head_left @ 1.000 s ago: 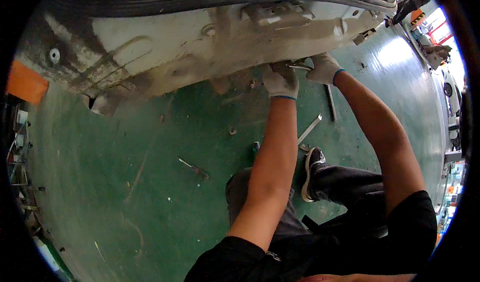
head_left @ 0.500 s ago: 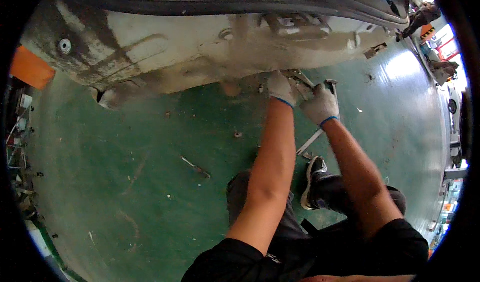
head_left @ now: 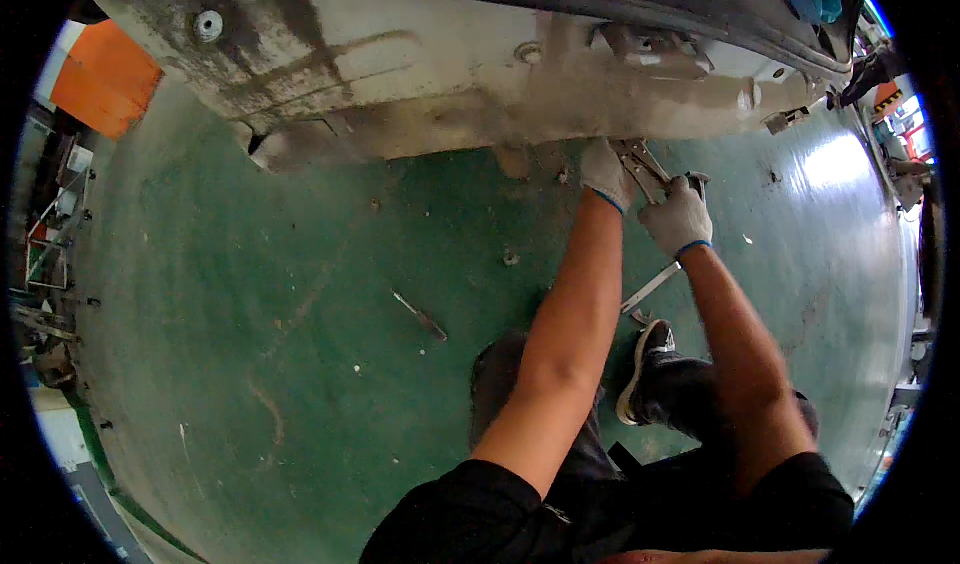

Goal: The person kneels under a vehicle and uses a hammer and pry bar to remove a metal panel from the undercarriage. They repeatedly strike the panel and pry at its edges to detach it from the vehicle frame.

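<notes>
At the lower edge of the dirty panel (head_left: 470,84), the left hand (head_left: 605,172) stayed, its grip impossible to tell, beside the plier-like tool (head_left: 652,164), which the right hand (head_left: 680,219), drawn back from that edge, seemingly gripped, suggesting unfinished work.

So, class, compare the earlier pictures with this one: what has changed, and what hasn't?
The right hand has drawn back from the panel's lower edge, toward the person, and is at the metal tool's handles; any change of grip is unclear. The view has shifted, putting the panel further right. The left hand stays by that edge; the screwdriver and wrench still lie on the floor.
</notes>
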`<state>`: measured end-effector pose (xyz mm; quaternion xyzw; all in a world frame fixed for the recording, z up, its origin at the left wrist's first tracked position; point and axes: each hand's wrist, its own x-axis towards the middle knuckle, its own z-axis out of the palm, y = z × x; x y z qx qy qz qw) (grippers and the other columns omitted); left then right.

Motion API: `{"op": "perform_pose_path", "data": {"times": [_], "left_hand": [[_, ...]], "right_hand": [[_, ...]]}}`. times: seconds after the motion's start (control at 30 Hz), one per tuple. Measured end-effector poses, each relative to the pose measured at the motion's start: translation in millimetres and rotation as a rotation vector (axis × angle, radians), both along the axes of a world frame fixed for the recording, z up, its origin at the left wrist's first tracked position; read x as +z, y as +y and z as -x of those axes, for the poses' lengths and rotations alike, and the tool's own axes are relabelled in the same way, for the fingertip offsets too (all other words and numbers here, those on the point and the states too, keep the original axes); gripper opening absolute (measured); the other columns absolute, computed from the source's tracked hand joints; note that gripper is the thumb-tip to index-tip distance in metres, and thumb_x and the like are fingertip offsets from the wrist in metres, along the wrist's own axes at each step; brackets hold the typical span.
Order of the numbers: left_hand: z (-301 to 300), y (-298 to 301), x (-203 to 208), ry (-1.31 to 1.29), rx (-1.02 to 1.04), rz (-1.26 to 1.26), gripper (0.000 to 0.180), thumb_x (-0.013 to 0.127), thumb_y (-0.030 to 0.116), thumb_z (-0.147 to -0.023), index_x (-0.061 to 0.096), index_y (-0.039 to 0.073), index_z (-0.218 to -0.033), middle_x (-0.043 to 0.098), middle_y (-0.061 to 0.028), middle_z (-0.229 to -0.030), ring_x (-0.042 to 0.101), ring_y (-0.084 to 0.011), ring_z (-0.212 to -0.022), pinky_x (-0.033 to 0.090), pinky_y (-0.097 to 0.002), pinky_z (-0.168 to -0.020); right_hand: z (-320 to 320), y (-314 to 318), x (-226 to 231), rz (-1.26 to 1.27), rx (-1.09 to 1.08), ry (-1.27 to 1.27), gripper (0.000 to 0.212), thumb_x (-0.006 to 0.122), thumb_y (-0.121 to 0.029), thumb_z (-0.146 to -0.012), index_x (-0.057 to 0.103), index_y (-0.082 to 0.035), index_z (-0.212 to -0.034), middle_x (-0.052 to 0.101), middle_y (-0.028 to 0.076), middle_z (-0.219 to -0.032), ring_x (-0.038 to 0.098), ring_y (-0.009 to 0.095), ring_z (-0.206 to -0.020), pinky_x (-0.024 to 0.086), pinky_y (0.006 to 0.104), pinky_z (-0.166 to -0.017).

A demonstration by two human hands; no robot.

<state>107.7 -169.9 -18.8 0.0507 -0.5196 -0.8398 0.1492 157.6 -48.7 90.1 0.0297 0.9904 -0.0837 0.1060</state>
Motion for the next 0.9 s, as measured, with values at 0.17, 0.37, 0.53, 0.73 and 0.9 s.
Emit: {"op": "perform_pose_path", "data": {"times": [0.17,0.37,0.53,0.73,0.9], "left_hand": [[9.2,8.6,-12.7,0.228,0.006,-0.323,0.038,0.052,0.034,-0.100,0.060,0.009,-0.128,0.065,-0.0115,-0.129,0.059,-0.0300,-0.119,0.051,-0.0383,-0.095],[3.8,-22.7,-50.1,0.057,-0.020,0.215,0.040,0.050,0.036,-0.101,0.059,0.010,-0.129,0.062,-0.0109,-0.135,0.059,-0.0295,-0.121,0.050,-0.0432,-0.099],[10.4,-21.3,17.9,-0.094,-0.221,-0.741,0.045,0.045,0.043,-0.102,0.059,0.008,-0.126,0.064,-0.0129,-0.124,0.063,-0.0305,-0.108,0.053,-0.0472,-0.090],[2.8,-4.3,12.4,-0.017,-0.234,-0.930,0.052,0.043,0.052,-0.102,0.060,0.007,-0.121,0.065,-0.0147,-0.112,0.065,-0.0298,-0.097,0.057,-0.0438,-0.079],[-12.8,26.0,67.0,0.117,-0.111,-1.169,0.053,0.043,0.050,-0.103,0.059,0.006,-0.127,0.064,-0.0131,-0.124,0.064,-0.0296,-0.109,0.057,-0.0439,-0.086]], "right_hand": [[106.4,52.8,2.8,-0.054,0.571,0.067,0.061,0.071,-0.023,-0.071,0.058,-0.004,-0.127,0.065,0.025,-0.123,0.060,0.040,-0.121,0.049,0.0460,-0.101],[10.5,-5.6,-20.1,0.034,0.155,0.007,0.063,0.077,-0.027,-0.069,0.060,-0.003,-0.125,0.067,0.022,-0.122,0.065,0.039,-0.113,0.053,0.0464,-0.095],[-32.6,-29.5,3.5,0.130,-0.136,0.029,0.076,0.078,-0.043,-0.073,0.053,0.002,-0.129,0.067,0.028,-0.120,0.066,0.042,-0.112,0.054,0.0473,-0.094],[7.3,24.2,3.7,-0.078,0.298,0.101,0.088,0.080,-0.048,-0.070,0.050,0.002,-0.137,0.060,0.028,-0.127,0.056,0.043,-0.123,0.048,0.0454,-0.103],[94.7,65.6,7.4,-0.228,0.488,0.013,0.094,0.077,-0.046,-0.067,0.046,-0.002,-0.144,0.053,0.028,-0.138,0.048,0.044,-0.131,0.042,0.0489,-0.111]]}}
